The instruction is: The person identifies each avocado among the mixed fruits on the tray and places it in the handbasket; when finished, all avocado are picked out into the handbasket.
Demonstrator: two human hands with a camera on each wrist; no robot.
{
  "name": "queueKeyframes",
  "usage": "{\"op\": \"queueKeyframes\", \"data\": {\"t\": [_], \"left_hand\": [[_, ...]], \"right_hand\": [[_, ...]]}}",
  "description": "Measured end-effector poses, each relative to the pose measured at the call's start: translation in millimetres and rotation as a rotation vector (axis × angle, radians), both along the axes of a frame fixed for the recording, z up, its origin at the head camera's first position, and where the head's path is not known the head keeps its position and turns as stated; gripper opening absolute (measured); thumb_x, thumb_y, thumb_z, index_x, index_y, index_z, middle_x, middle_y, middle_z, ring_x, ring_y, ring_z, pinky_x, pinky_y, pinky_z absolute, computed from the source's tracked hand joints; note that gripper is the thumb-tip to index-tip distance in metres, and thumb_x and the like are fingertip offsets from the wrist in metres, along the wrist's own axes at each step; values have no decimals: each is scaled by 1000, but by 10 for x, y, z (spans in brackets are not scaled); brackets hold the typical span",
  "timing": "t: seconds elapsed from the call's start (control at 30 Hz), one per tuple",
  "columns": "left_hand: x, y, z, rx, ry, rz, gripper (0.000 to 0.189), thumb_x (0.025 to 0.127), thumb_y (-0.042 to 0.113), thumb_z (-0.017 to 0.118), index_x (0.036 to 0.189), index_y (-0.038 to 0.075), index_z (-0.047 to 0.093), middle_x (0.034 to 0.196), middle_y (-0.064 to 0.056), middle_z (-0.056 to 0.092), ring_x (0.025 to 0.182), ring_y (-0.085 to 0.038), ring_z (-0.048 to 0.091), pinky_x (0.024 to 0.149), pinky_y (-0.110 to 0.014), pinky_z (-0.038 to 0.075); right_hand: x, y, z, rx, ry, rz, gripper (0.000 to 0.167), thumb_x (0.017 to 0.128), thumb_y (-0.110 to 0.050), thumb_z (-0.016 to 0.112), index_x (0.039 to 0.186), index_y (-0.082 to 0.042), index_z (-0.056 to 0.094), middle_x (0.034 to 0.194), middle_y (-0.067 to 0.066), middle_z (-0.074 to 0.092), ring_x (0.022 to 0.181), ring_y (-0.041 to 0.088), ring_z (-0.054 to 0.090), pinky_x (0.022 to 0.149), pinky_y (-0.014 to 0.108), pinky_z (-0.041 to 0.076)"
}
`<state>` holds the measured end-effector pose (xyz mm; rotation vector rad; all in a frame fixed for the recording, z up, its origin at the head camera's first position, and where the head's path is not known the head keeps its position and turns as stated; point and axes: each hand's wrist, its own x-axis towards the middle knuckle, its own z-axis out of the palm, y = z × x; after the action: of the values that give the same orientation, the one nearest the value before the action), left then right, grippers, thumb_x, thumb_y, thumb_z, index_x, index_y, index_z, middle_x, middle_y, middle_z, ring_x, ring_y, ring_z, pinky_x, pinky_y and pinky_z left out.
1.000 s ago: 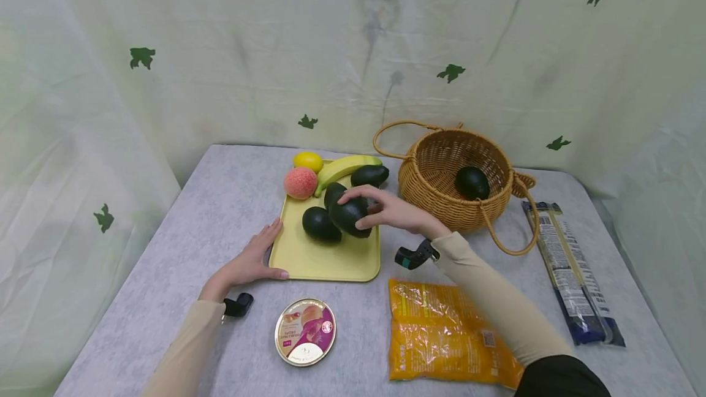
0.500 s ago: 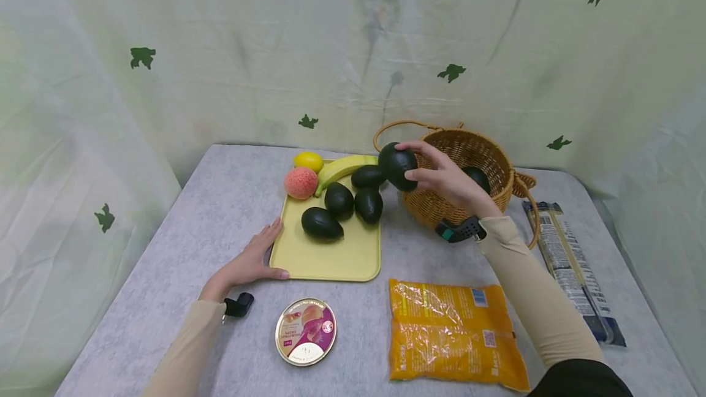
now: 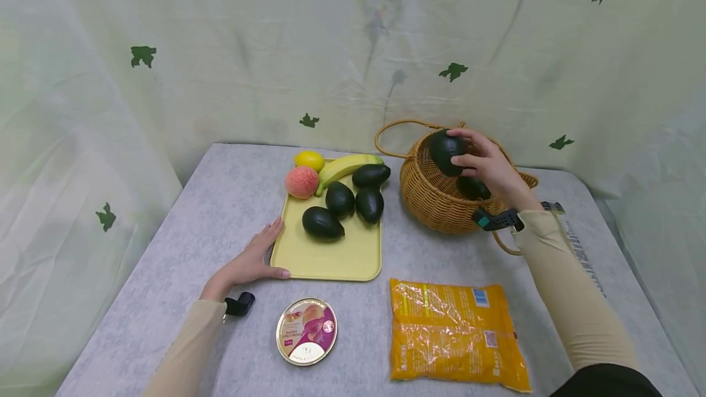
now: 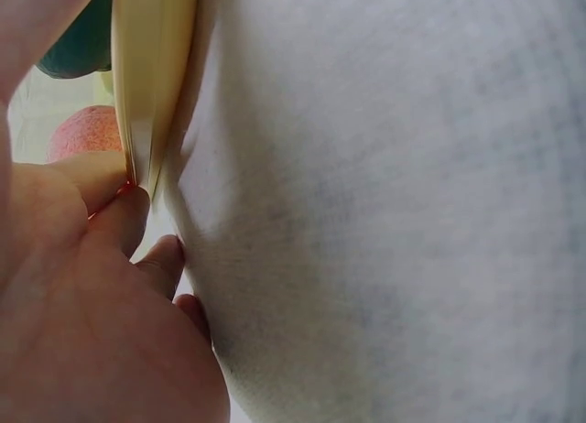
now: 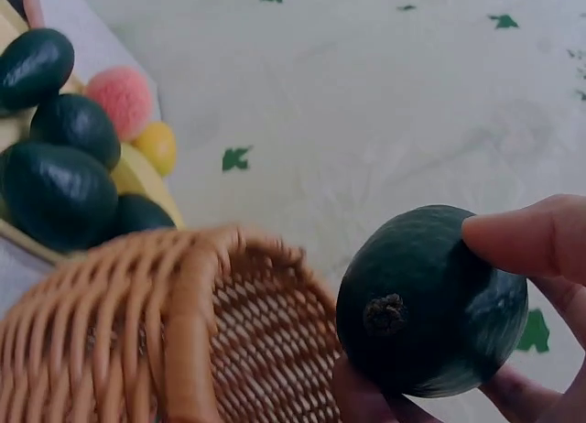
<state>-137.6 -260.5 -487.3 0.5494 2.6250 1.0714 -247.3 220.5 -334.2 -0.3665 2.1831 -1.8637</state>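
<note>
My right hand point(image 3: 488, 167) grips a dark green avocado point(image 3: 445, 152) over the mouth of the wicker basket point(image 3: 430, 213). In the right wrist view, thumb and fingers curl round that avocado point(image 5: 426, 304), its stem scar showing. Another avocado point(image 3: 472, 187) lies inside the basket, partly hidden by the hand. My left hand point(image 3: 250, 259) rests at the left corner of the yellow tray point(image 3: 331, 265), fingers spread along its edge. The left wrist view shows those fingertips point(image 4: 137, 212) right at the tray's rim. Several avocados point(image 3: 322, 223), a banana point(image 3: 347, 167) and a pink peach-like fruit point(image 3: 301, 182) lie on the tray.
A lemon point(image 3: 309, 160) is at the tray's back left corner. Nearer me are a round tin point(image 3: 306, 331) and an orange bag point(image 3: 458, 336). A long dark packet point(image 3: 576, 244) lies right of the basket, partly behind my right arm. A patterned curtain point(image 3: 353, 48) hangs behind the table.
My right hand has lifted the avocado from the tray and carried it rightward to over the basket. The left hand has stayed at the tray's edge.
</note>
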Motion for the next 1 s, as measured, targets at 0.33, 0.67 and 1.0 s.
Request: {"op": "queueKeyframes", "data": {"t": [0.33,0.67,1.0], "left_hand": [[-4,-5,18,5,5,2,112,74,35,82,151,-4,10,158,-19,3,142,-42,-2,112,-58,0],[4,-5,17,-1,-2,11,112,74,36,82,151,-4,10,158,-18,3,142,-41,-2,112,-57,0],[17,7,29,0,-13,13,112,74,36,82,151,-4,10,158,-19,4,142,-42,-2,112,-57,0]], "right_hand": [[-159,229,3,220,-33,27,51,97,-11,57,144,-14,38,151,9,20,116,28,44,87,43,46],[-415,296,67,355,-82,144,50,97,-4,53,144,-9,37,154,9,16,110,25,48,82,41,49],[-584,278,14,390,-133,198,53,96,-2,52,146,-6,34,150,15,19,113,30,44,87,46,47]]}}
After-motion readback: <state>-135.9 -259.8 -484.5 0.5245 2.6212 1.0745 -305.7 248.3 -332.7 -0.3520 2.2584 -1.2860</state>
